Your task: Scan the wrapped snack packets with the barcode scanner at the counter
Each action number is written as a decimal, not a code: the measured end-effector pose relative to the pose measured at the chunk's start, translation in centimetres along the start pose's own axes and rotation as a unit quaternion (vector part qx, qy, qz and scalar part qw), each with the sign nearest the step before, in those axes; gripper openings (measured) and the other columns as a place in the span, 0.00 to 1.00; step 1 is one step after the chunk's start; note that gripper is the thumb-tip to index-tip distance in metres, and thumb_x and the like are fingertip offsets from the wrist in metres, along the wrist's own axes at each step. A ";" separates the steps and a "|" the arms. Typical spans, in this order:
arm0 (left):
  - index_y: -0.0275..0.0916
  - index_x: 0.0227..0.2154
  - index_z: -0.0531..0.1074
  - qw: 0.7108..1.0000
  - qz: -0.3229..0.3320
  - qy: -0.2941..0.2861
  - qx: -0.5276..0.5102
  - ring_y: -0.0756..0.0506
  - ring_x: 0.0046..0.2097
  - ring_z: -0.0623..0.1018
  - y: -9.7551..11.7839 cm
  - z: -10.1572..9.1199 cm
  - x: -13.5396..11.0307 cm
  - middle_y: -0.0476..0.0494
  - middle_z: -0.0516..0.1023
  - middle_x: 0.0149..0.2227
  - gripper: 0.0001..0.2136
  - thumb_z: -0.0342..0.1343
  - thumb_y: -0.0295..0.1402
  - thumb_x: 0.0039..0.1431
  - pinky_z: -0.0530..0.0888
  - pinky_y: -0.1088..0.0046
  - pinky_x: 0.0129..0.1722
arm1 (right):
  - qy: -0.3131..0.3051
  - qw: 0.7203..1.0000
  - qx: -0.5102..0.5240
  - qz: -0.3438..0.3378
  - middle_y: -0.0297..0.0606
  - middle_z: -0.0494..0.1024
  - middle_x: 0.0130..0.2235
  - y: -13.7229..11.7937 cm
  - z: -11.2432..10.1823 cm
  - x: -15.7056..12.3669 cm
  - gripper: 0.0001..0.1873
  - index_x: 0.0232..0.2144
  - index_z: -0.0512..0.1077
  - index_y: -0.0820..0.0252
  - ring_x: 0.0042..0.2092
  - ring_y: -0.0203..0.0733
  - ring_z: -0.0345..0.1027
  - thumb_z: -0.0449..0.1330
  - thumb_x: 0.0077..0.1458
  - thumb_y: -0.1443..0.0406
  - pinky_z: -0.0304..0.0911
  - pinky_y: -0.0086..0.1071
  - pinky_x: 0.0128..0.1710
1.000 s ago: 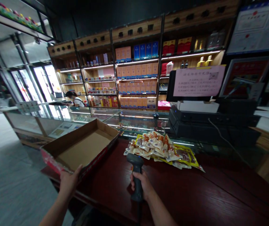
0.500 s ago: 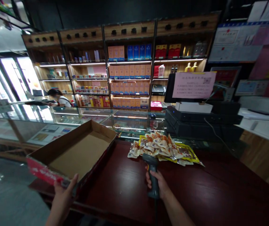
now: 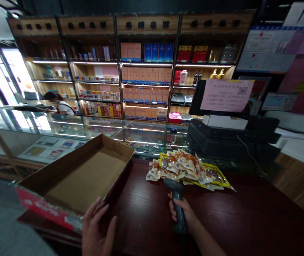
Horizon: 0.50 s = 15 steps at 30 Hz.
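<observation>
My right hand (image 3: 185,215) is wrapped round the handle of a dark barcode scanner (image 3: 178,206), held upright over the dark red tabletop. Just beyond the scanner's head lies a heap of packaged snacks (image 3: 184,165), in clear-and-white and yellow wrappers. My left hand (image 3: 96,227) has its fingers apart at the near right corner of a shallow cardboard box (image 3: 80,174). Whether its fingertips touch the box's edge I cannot tell. The box has a red printed outside and a bare brown inside with nothing in it; its left part sticks out past the table's edge.
Behind the snacks stands a glass display counter (image 3: 152,133). A monitor (image 3: 197,97) with a pink paper sign rises above black equipment (image 3: 232,142) at the right, a cable hanging from it. Lit shelves of boxes line the back wall. A person (image 3: 58,103) is at the far left.
My left hand has come off its grip on the box's near edge and moved right, fingers spreading. The view has shifted slightly; the scanner stays in my right hand.
</observation>
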<state>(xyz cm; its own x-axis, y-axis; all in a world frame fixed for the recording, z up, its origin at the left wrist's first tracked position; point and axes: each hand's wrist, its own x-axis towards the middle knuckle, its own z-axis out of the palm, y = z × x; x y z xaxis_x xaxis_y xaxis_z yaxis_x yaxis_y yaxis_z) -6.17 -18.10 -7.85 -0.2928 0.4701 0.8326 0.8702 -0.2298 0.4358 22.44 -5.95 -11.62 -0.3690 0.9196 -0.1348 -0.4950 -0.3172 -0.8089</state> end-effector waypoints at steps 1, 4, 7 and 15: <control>0.45 0.44 0.66 1.000 0.028 -0.002 -0.011 0.41 0.52 0.71 1.2 1.1 0.9 0.39 0.64 0.54 0.13 0.52 0.33 0.54 0.70 0.57 0.52 | 0.002 1.000 -0.002 0.000 0.29 0.70 0.19 0.1 0.0 0.0 0.26 0.35 0.69 0.63 0.16 0.29 0.57 0.70 0.35 0.55 0.54 0.23 0.13; 0.43 0.45 0.66 0.998 0.051 -0.031 0.016 0.41 0.54 0.70 2.6 3.0 3.8 0.38 0.66 0.54 0.13 0.50 0.33 0.56 0.68 0.60 0.54 | 0.005 1.000 0.000 0.000 0.28 0.70 0.19 0.2 -0.1 -0.1 0.28 0.35 0.69 0.64 0.16 0.29 0.57 0.70 0.34 0.54 0.54 0.24 0.12; 0.35 0.49 0.64 0.977 -0.010 -0.154 0.147 0.38 0.55 0.70 1.3 3.7 6.4 0.31 0.67 0.54 0.19 0.50 0.36 0.55 0.67 0.60 0.54 | 0.003 1.000 0.010 -0.001 0.29 0.70 0.19 0.3 -0.2 0.0 0.28 0.36 0.69 0.64 0.16 0.29 0.57 0.70 0.34 0.54 0.54 0.24 0.12; 0.40 0.37 0.74 0.817 -0.141 -0.456 0.324 0.38 0.38 0.80 -2.0 0.3 9.5 0.35 0.80 0.34 0.15 0.44 0.32 0.54 0.72 0.64 0.35 | -0.020 1.000 0.019 -0.004 0.29 0.70 0.19 0.5 -0.9 0.3 0.25 0.34 0.68 0.63 0.16 0.29 0.57 0.70 0.37 0.55 0.54 0.24 0.13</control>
<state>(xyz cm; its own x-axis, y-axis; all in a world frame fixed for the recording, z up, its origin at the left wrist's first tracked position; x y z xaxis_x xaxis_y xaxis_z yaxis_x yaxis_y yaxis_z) -10.53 -12.95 -0.93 -0.3583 0.9336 0.0005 0.9326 0.3579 0.0473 22.75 -5.65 -12.58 -0.3961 0.9121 -0.1054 -0.5273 -0.3199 -0.7872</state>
